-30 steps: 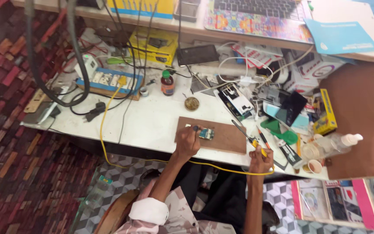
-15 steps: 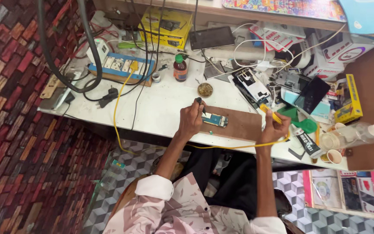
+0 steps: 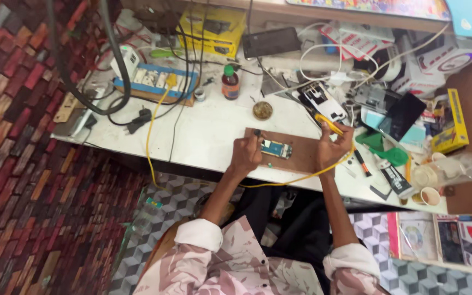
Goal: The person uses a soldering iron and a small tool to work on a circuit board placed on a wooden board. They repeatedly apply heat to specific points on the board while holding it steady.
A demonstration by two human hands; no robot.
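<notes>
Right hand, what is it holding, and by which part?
The right hand holds a yellow-handled tool by its handle, with a yellow cord trailing from it. Which part the fingers cover is too small to tell.

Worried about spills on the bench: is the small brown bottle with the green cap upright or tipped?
Upright: the brown bottle stands on the table, its green cap on top.

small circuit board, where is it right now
In the head view the small circuit board lies on the brown wooden board at the table's near edge, between the left hand and the right hand.
</notes>
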